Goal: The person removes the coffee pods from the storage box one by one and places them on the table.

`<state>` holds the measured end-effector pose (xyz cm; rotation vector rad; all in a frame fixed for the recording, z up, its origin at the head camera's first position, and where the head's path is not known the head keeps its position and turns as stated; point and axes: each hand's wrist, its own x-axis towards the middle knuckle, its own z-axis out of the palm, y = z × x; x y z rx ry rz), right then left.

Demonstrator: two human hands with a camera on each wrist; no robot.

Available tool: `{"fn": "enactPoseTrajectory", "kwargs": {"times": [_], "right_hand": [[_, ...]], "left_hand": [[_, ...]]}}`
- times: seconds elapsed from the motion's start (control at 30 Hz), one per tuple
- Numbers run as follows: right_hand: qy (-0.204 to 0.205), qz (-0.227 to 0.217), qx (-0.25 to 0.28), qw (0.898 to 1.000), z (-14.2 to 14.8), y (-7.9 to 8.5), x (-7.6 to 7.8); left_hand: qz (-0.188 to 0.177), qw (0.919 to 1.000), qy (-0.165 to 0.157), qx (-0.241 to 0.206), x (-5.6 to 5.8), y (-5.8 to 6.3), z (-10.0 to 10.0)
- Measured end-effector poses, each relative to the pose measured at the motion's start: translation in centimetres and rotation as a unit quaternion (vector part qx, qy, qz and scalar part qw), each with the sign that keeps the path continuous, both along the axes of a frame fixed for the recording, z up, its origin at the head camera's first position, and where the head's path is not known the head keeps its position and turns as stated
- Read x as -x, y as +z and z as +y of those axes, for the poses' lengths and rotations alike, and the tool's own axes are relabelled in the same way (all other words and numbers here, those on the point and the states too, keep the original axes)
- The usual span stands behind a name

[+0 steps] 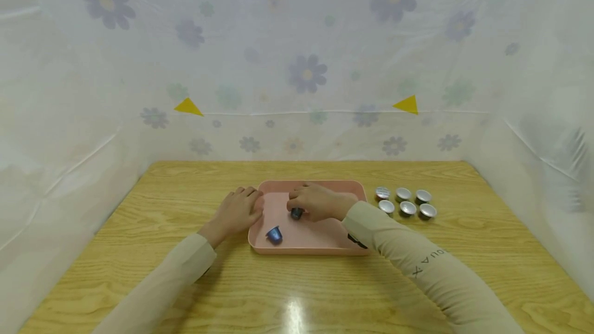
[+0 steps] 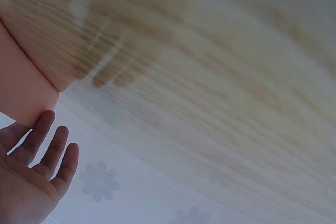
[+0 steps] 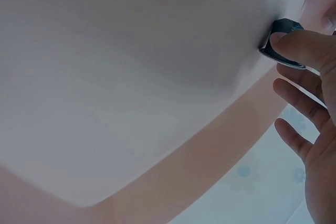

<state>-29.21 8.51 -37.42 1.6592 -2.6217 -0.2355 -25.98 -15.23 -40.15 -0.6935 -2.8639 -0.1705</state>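
A pink tray (image 1: 320,252) lies on the wooden table, and my left hand (image 1: 238,211) rests against its left side. In the left wrist view the fingers of the left hand (image 2: 34,174) look loosely extended, touching the tray's wall (image 2: 31,95). Over the tray, my right hand (image 1: 320,202) pinches a dark coffee capsule (image 1: 296,213) between thumb and fingers. The right wrist view shows the thumb of the right hand (image 3: 315,93) across that capsule (image 3: 286,26), close to the tray floor. A blue coffee capsule (image 1: 275,235) lies tipped in the tray's near left part.
Several coffee capsules (image 1: 408,208) stand lid up in two rows on the table (image 1: 464,262), right of the tray. White flowered sheeting (image 1: 297,117) encloses the back and sides, with two yellow triangles (image 1: 408,105) on the back.
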Motion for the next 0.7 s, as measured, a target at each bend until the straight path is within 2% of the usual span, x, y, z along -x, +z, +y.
{"fn": "enactPoseTrajectory", "kwargs": {"times": [0.7], "right_hand": [[-0.022, 0.003, -0.01, 1.0, 0.3, 1.0, -0.3]], "left_hand": [[0.008, 0.9999, -0.006, -0.009, -0.2, 0.1, 0.0]]}}
